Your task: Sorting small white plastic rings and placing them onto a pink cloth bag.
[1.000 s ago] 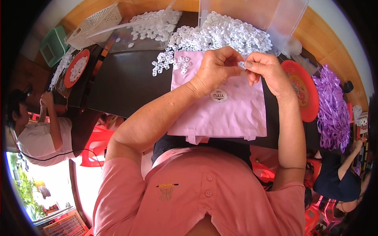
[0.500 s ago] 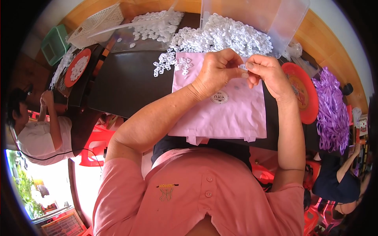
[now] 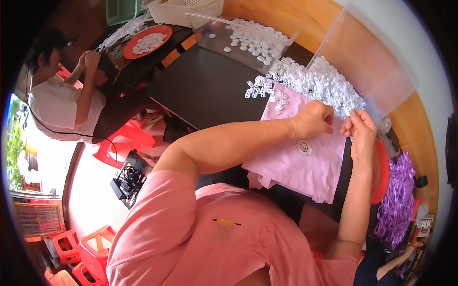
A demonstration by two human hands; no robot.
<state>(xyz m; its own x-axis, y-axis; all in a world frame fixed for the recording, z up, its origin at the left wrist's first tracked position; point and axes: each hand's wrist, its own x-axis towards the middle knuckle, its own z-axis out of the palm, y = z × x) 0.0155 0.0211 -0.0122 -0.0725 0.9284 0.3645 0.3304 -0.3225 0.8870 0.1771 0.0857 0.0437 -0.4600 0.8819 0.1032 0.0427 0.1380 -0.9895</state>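
Note:
My right hand (image 3: 361, 131) pinches a small white plastic piece (image 3: 348, 111) between thumb and finger, above the far right part of a pink cloth bag (image 3: 286, 159). Just left of it is my left hand (image 3: 312, 120), its fingers curled together; what they hold, if anything, is hidden. A gap separates the two hands. Beyond them lies a heap of white plastic pieces (image 3: 329, 88), some with oblong holes. Several more pieces (image 3: 278, 99) rest on the bag's far left corner, and others (image 3: 259, 87) on the table beside it.
The dark table (image 3: 200, 86) holds a clear bin (image 3: 243, 50) with white pieces. Another clear container (image 3: 367, 62) stands behind the heap. At right are a red tray (image 3: 380, 171) and purple ribbons (image 3: 397, 200). A co-worker (image 3: 67, 105) sits at left near an orange plate (image 3: 164, 31).
My view has swung left, shifting the table contents rightward in it. My hands have moved apart; the small white piece stays in my right fingers.

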